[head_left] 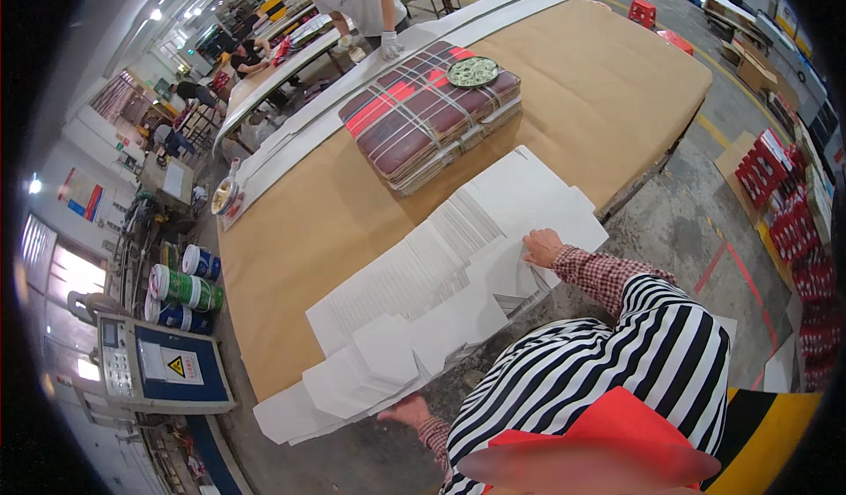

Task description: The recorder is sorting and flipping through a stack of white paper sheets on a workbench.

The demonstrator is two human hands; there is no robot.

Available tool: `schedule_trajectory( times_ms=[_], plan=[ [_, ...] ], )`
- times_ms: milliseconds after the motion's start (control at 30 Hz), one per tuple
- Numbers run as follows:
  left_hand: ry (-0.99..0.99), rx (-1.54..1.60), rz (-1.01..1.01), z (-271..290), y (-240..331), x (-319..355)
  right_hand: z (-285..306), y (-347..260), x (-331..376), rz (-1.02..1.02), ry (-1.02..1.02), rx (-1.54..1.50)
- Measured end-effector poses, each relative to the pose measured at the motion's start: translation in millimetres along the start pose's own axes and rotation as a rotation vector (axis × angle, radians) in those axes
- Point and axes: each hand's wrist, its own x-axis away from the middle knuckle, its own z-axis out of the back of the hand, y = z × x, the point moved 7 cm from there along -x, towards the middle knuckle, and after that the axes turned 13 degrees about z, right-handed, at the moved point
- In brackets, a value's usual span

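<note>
Fanned stacks of white die-cut cardboard blanks (414, 275) lie along the near edge of a table covered in brown paper (291, 231). My right hand (542, 248) is on the right part of the blanks, its fingers bent and closed at an edge of them; how many sheets it grips I cannot make out. Below the left part of the stack, beside its near edge, my left hand (407, 411) has its fingers stretched out and holds nothing visible. Whether it touches the lowest blanks is unclear.
Beyond the blanks sits a tied bundle of dark red boards (414, 116) with a round patterned tin (473, 71) on top. A gloved co-worker (352, 6) stands across the table. Paint buckets (187, 288) and a blue-topped machine (167, 367) are at left; red stacked goods (797, 240) at right.
</note>
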Motion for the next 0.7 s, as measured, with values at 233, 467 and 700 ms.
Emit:
schedule_trajectory(
  times_ms=[233, 467, 700],
  plan=[
    [0.544, -0.507, 0.02, -2.4, -11.8, -3.8, -2.8, -3.4, -3.9, 0.067, -0.038, 0.002],
    [0.424, -0.708, -0.354, -90.7, -16.4, 29.2, 0.5, 4.5, 3.5, 0.055, -0.09, 0.07],
    [0.534, -0.425, -0.13, 6.8, -5.4, -7.7, 8.0, -4.6, -1.4, 0.024, -0.106, 0.061]
  ],
)
